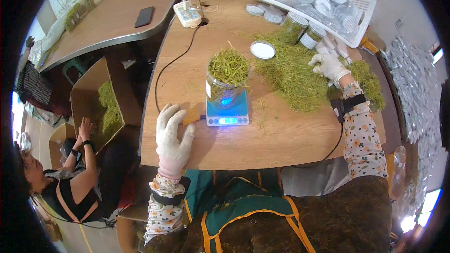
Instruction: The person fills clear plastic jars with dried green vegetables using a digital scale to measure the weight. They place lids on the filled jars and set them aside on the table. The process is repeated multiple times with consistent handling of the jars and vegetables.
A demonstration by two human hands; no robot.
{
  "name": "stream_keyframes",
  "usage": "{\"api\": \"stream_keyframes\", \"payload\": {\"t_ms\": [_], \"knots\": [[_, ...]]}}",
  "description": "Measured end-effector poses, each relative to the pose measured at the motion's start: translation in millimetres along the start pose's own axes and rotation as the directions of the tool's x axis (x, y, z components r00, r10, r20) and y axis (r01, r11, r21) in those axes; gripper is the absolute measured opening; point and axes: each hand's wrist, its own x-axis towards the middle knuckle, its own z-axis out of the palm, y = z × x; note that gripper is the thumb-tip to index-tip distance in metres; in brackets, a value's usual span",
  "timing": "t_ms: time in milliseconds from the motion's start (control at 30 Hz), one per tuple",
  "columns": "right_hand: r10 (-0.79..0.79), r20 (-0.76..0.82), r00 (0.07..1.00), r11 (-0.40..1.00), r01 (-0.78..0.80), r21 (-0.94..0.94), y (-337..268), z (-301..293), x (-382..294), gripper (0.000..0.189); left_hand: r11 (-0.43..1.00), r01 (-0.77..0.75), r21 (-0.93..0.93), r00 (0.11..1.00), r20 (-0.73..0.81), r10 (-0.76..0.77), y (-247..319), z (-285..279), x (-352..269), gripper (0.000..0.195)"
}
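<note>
A clear plastic jar [225, 86] heaped with dried green plant pieces [229, 65] stands on a small digital scale [227, 120], whose display glows blue. To the left of the scale is my left hand [174, 137] in a white glove, fingers spread above the table, holding nothing. My gloved right hand [328, 67] hovers over or touches the right part of a loose green pile [299, 84]; its fingers are partly curled, and whether they hold anything cannot be made out. A round white lid [263, 50] lies between the jar and the pile.
Two jars, one of them labelled [312, 36], stand before a white plastic basket [367, 10] of round lids. A power strip [187, 14] and cable lie at the table's left edge. On another table is a phone [144, 17]. A person [66, 182] reaches towards a cardboard box [93, 95] at left.
</note>
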Motion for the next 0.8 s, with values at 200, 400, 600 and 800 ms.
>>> {"api": "stream_keyframes", "payload": {"t_ms": [200, 400, 600, 800], "knots": [[-0.340, -0.091, 0.936, 0.937, 0.329, -0.117, 16, 31, -8, 0.062, 1.000, 0.007, -0.002, 1.000, 0.015, -0.007, -2, 1, 2, 0.040], [-0.144, -0.127, 0.981, 0.950, 0.173, 0.259, 17, 23, 10, 0.034, 1.000, 0.010, 0.012, 1.000, 0.012, -0.010, 0, -3, -1, 0.039], [-0.376, 0.015, 0.927, 0.925, 0.376, -0.049, -30, 13, 10, 0.044, 0.999, -0.003, 0.042, 1.000, 0.009, 0.002, 1, -4, -2, 0.037], [-0.415, -0.037, 0.909, 0.835, 0.364, -0.412, -64, 56, -15, 0.059, 1.000, 0.025, 0.016, 1.000, 0.012, -0.025, 8, -9, 2, 0.038]]}}
